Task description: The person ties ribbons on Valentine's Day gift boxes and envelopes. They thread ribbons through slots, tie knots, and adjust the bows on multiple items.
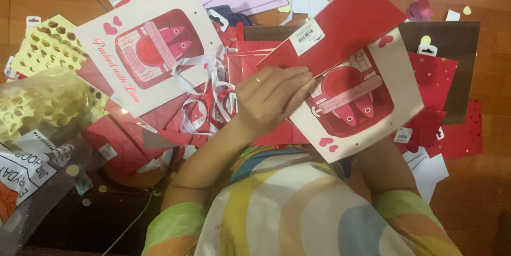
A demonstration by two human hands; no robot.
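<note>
Under left hand (pixel 271 99): flat cream gift bag (pixel 367 112), red fish print.

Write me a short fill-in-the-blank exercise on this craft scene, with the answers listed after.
1. The left hand presses on a folded ____ paper bag with a white barcode sticker.
2. Under that bag lies a white card printed with a tin of two ____.
3. A tangle of white ____ lies beside the second card.
4. The yellow sheet at the far left is punched with ____.

Answers: red; fish; ribbon; holes
</note>
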